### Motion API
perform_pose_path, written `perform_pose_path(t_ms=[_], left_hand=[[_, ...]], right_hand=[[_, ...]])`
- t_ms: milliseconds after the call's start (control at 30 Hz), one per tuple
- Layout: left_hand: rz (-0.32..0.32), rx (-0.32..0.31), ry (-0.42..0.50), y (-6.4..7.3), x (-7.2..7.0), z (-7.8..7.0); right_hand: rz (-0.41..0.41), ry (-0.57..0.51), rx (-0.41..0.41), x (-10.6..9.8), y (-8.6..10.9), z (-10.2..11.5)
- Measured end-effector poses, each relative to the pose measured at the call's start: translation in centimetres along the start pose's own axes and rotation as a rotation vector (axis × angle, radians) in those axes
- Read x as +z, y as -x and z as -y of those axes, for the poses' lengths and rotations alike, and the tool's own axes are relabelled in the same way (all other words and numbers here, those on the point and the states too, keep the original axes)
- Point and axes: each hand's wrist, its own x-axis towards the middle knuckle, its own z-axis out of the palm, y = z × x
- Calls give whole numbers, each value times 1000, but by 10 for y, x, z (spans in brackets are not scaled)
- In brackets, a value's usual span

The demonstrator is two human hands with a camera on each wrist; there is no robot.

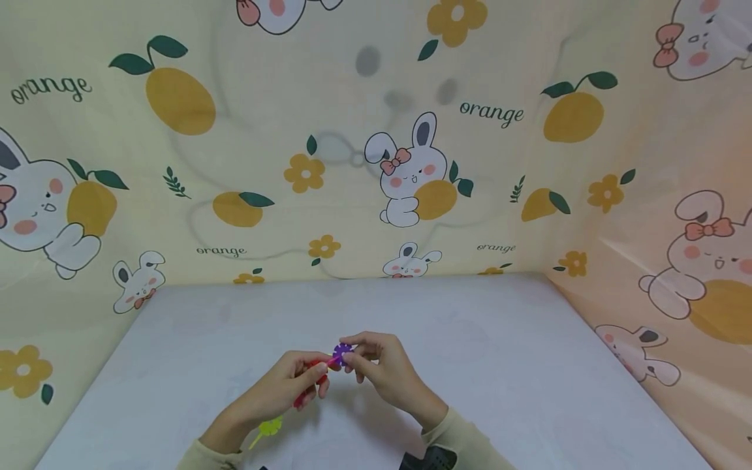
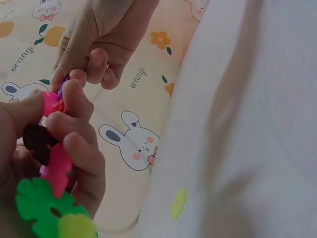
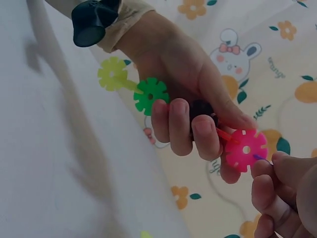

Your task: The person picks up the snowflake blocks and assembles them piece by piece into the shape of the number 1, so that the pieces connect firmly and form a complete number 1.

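Notched plastic snowflake discs, joined in a chain, run through the left hand (image 1: pixel 294 384), whose fingers curl round the middle of it. In the right wrist view the chain shows a yellow disc (image 3: pixel 112 73), a green disc (image 3: pixel 151 96), a black disc (image 3: pixel 200 110) partly behind the fingers, and a pink disc (image 3: pixel 246 149) at the end. Between thumb and fingertips, the right hand (image 1: pixel 382 365) pinches a purple disc (image 1: pixel 342 354). Its edge meets the pink disc's face in the right wrist view. The chain's yellow end (image 1: pixel 270 427) hangs beside the left wrist.
Both hands are above a white table (image 1: pixel 470 326). A yellow disc (image 2: pixel 179 203) shows against the white surface in the left wrist view. Printed cloth (image 1: pixel 352 215) with rabbits and oranges stands along the back and sides. A dark device (image 1: pixel 429 459) sits by the right sleeve.
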Motion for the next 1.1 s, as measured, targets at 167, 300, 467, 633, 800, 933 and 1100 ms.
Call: perform_pose_path(t_ms=[167,300,467,633,800,933,1100], left_hand=[[-4,-28,21,-1,1,-2],[-27,-62,31,-1,2,-4],[-53,-101,23,-1,1,-5],[-71,-124,15,-1,-1,-6],[-99,-126,7,3,-3,-9],[-109,-120,13,5,-6,-11],[-117,-107,-1,6,-8,-11]], right_hand=[[20,-12,-7,0,0,-3],[50,-2,-26,-1,-1,-5],[57,12,-47,-5,-1,-7],[45,7,-52,-9,-3,-10],[24,10,-13,-13,-6,-15],[18,19,39,-13,-10,-22],[27,65,76,-7,-16,-41]])
